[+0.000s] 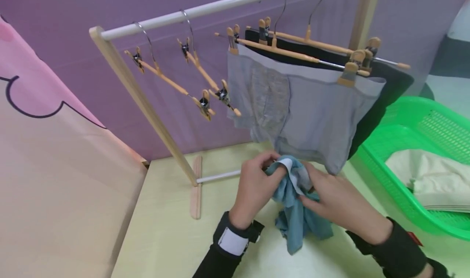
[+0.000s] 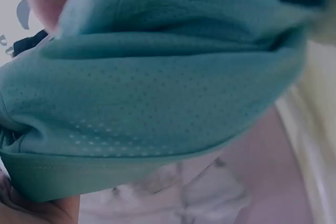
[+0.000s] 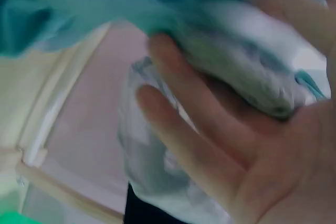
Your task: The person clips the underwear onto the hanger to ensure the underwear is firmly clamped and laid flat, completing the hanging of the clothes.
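Note:
Crumpled teal underpants (image 1: pixel 293 225) with a pale lining hang between both hands, above the table. My left hand (image 1: pixel 253 184) pinches the upper left of the bunched cloth between thumb and fingers. On the other side, my right hand (image 1: pixel 338 192) grips the cloth by its turned-out edge. In the left wrist view the teal fabric (image 2: pixel 157 98) is perforated and has a smooth band along its lower edge. The right wrist view shows two right-hand fingers (image 3: pixel 189 140) stretched out below the cloth. Folds hide some fingertips.
Grey boxer briefs (image 1: pixel 312 106) and a black garment (image 1: pixel 389 86) hang from clip hangers on a white rail (image 1: pixel 227 4), just beyond my hands. Two bare hangers (image 1: pixel 170 82) hang further left. At right, a green basket (image 1: pixel 382 176) holds cream cloth (image 1: pixel 437 180).

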A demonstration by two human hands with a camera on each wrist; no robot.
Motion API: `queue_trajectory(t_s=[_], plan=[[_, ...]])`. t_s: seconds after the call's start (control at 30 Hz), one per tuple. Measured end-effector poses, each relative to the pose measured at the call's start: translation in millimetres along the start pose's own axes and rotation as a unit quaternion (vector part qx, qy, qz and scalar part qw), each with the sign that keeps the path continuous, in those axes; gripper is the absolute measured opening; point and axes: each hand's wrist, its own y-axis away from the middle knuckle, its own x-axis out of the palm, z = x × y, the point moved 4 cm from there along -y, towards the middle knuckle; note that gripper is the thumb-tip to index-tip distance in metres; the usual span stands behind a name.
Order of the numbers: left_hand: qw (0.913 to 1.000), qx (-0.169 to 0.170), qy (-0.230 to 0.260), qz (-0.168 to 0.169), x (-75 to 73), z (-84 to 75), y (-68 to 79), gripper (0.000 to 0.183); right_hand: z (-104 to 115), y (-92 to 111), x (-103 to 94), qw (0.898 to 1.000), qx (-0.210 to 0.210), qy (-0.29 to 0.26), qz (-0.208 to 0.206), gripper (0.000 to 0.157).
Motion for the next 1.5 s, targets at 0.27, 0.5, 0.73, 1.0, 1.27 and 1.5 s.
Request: queue_trajectory(t_s=[0.27, 0.5, 0.73, 1.0, 1.27, 1.5], plan=[[0.9998, 0.005, 0.011, 0.013, -29.4, 3.8, -4.2, 0.006, -12.0, -5.0, -6.9, 0.993, 0.037, -0.097, -0.053, 0.023], [0.9838, -0.049, 0.104, 0.138, -63.6, 26.9, -2.0, 0.043, -30.0, -0.4, -22.7, 0.96, 0.02, -0.274, -0.042, 0.017], [0.9686, -0.073, 0.156, 0.179, -112.3, 38.3, 11.2, 0.048, -41.3, 2.5, -41.3, 0.954, 0.009, -0.299, -0.006, 0.019], [0.9802, -0.021, 0.151, 0.126, -155.9, 47.8, 19.2, 0.035, -76.1, 16.6, -52.5, 0.963, 0.102, -0.247, 0.015, 0.032], [0.9933, 0.017, 0.075, 0.086, -164.9, 50.7, 21.6, 0.025, -72.4, 19.2, -62.8, 0.973, 0.078, -0.218, -0.025, 0.027], [0.992, 0.036, -0.019, 0.119, -168.6, 26.4, 30.1, 0.013, -67.3, 24.8, -80.8, 0.974, 0.026, -0.205, -0.089, 0.03]])
